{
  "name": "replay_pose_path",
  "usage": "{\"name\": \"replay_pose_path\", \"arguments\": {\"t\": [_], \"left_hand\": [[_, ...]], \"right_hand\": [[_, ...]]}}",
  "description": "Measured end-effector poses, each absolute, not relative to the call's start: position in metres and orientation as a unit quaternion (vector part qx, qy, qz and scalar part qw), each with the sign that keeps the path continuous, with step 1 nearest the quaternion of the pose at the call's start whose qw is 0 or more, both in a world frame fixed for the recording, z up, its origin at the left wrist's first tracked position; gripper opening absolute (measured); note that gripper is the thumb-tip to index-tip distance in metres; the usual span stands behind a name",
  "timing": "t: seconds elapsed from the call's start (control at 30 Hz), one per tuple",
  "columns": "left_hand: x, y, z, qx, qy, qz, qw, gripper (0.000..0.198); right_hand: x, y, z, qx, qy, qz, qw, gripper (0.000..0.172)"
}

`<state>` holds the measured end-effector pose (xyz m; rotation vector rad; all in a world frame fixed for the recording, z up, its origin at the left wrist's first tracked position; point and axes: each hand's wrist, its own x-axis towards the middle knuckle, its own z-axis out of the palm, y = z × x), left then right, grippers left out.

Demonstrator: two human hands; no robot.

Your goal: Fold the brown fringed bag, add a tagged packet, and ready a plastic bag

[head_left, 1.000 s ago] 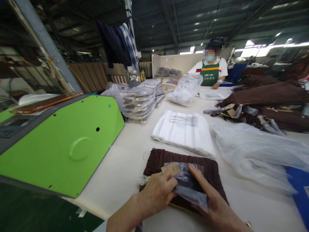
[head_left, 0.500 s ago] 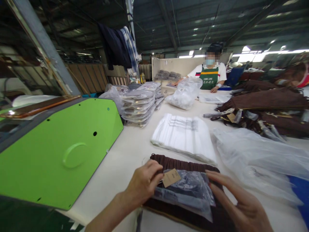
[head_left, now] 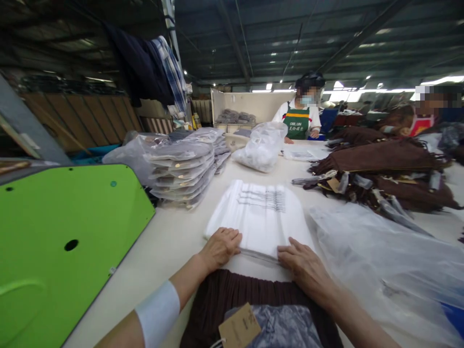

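A flat stack of white plastic bags [head_left: 261, 217] with printed lines of text lies on the table ahead of me. My left hand [head_left: 220, 247] rests on its near left corner, palm down and fingers stretched out. On the near right edge, my right hand [head_left: 303, 263] touches the bags with extended fingers. Both thumbs are partly hidden. Closer to me, between my forearms, sits a gathered dark brown garment [head_left: 213, 304], cut off by the bottom of the view. On it are a brown cardboard tag [head_left: 239, 328] and a grey piece in clear plastic [head_left: 286, 321].
A green machine panel [head_left: 90, 217] stands at left. Behind it rises a stack of bagged grey goods [head_left: 181, 169]. Loose clear plastic [head_left: 377, 251] and a brown garment pile [head_left: 384, 164] lie at right. A co-worker in a green apron [head_left: 295, 123] stands across the table; another person is at far right.
Both hands have left the brown garment with its tag and moved forward onto the white bags. The view has shifted, and the garment now sits lower in it.
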<state>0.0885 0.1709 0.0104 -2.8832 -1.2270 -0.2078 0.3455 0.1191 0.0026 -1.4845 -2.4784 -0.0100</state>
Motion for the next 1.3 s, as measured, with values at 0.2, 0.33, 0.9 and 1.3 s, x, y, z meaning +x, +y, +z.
{"name": "replay_pose_path", "arguments": {"t": [0.2,0.33,0.9,1.3], "left_hand": [[0.081,0.174,0.008,-0.93,-0.365,-0.036,0.015,0.038],[0.081,0.172,0.008,-0.922,-0.384,-0.042,0.018,0.034],[0.115,0.187,0.019,-0.889,-0.45,-0.058,-0.07,0.017],[0.113,0.217,0.039,-0.755,-0.537,-0.094,-0.365,0.039]], "right_hand": [[0.352,0.123,-0.002,-0.496,-0.853,-0.016,0.164,0.021],[0.357,0.127,-0.002,-0.509,-0.833,-0.025,0.216,0.011],[0.361,0.136,-0.002,-0.52,-0.798,0.012,0.303,0.024],[0.357,0.163,0.033,-0.642,-0.644,0.337,0.242,0.022]]}}
